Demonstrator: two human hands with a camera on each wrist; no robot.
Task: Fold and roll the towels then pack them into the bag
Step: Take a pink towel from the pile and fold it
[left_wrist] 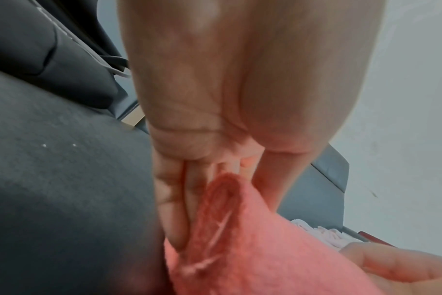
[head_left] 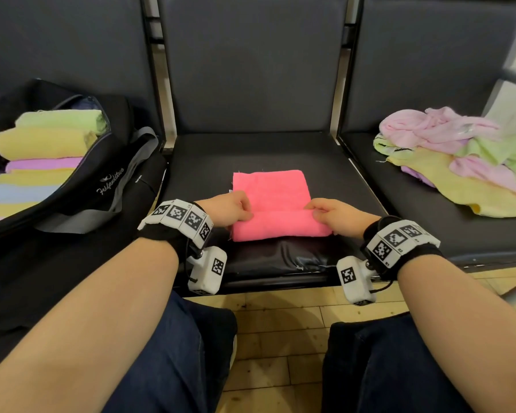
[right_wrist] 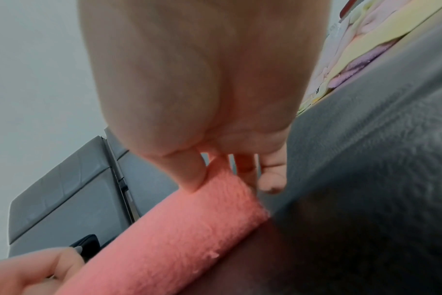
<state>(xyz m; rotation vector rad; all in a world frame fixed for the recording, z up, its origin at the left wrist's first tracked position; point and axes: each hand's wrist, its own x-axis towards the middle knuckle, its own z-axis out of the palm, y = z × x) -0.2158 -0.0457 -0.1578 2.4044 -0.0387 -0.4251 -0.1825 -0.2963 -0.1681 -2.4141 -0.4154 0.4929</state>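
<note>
A bright pink towel (head_left: 273, 192) lies folded on the middle seat (head_left: 203, 162), its near end turned into a thick roll (head_left: 280, 226). My left hand (head_left: 234, 208) grips the roll's left end (left_wrist: 222, 209), fingers behind it and thumb in front. My right hand (head_left: 325, 213) pinches the roll's right end (right_wrist: 215, 203) between thumb and fingers. The black bag (head_left: 108, 180) stands open on the left seat with several rolled towels (head_left: 42, 141) inside, green, yellow, purple and blue.
A loose heap of pink, green and yellow towels (head_left: 459, 156) lies on the right seat. Metal frame bars (head_left: 338, 120) separate the seats. My knees and the wooden floor (head_left: 280, 317) are below the seat's front edge.
</note>
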